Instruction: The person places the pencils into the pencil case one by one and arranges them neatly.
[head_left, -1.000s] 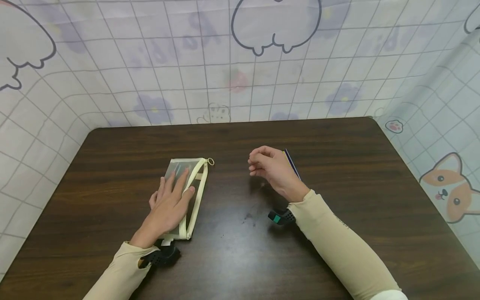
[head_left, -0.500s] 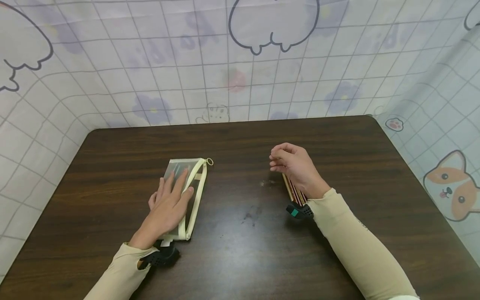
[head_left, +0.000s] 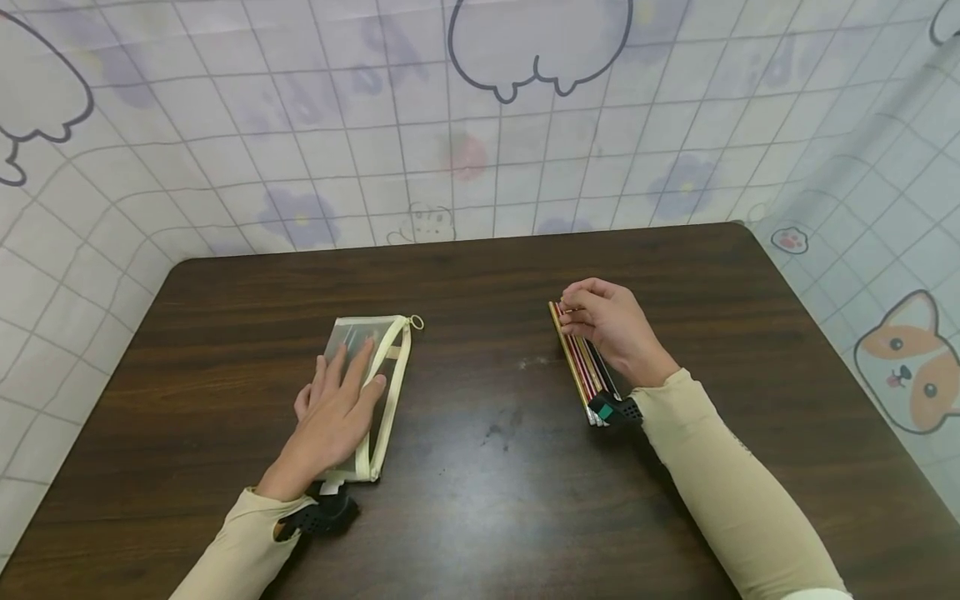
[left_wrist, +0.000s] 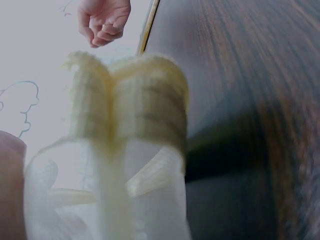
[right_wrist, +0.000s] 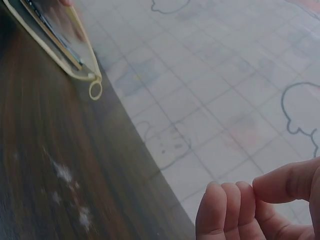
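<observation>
My left hand [head_left: 330, 417] rests flat with spread fingers on a clear pencil pouch [head_left: 402, 367] with a pale yellow zip edge. In the right wrist view, slim sticks show inside the pouch [right_wrist: 42, 41]. A row of several pencils [head_left: 576, 360] lies side by side on the right half of the table, tips hidden by the hand. Over their right side is my right hand [head_left: 618, 329], thumb meeting the fingertips. The right wrist view shows nothing between these curled fingers [right_wrist: 216, 207]. Up close, the pouch's yellow edge [left_wrist: 150, 110] fills the left wrist view.
The dark wood table [head_left: 465, 517] carries a small pale smudge [head_left: 532, 363] left of the pencils. A white gridded cloth [head_left: 480, 158] with cartoon prints hangs behind and beside it. Each wrist wears a black strap camera [head_left: 615, 408].
My right hand has moved right and slightly away, curled throughout. The pencils beneath, mostly covered before, now show along its left side. My left hand stays on the pouch.
</observation>
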